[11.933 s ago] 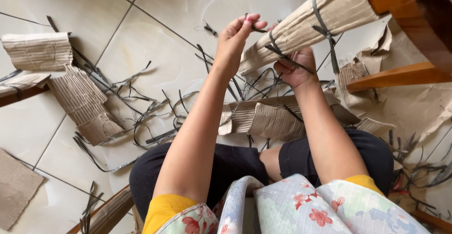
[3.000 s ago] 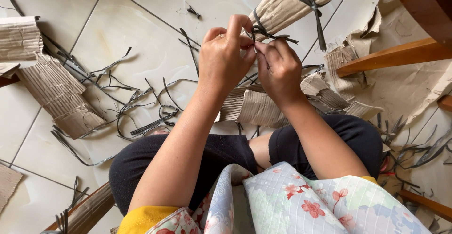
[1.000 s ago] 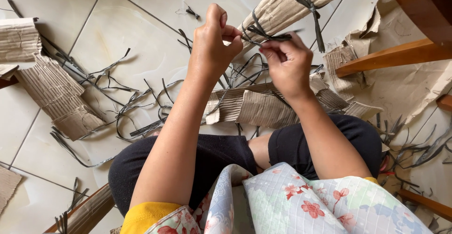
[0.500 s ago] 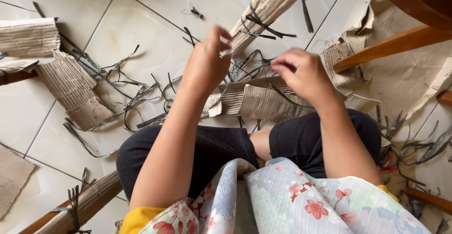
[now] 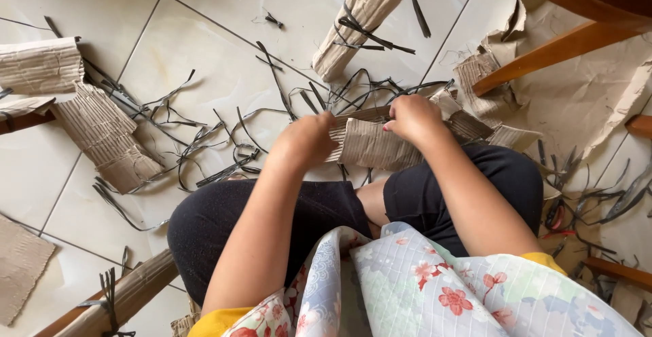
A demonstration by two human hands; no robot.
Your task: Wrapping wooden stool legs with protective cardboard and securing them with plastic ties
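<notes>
Head view, looking down at a seated person's lap and a white tiled floor (image 5: 224, 52). Both hands have dropped from the upright cardboard-wrapped leg (image 5: 363, 18), where they were picking at its black straps (image 5: 370, 30) moments ago. Now the left hand (image 5: 309, 140) and right hand (image 5: 414, 116) are each closed on the corrugated cardboard sleeve (image 5: 377, 145) wrapping a wooden piece just beyond the knees, so work has shifted to that wrapping. Cut black strips (image 5: 210, 154) and torn cardboard (image 5: 102, 137) litter the floor towards its left edge.
</notes>
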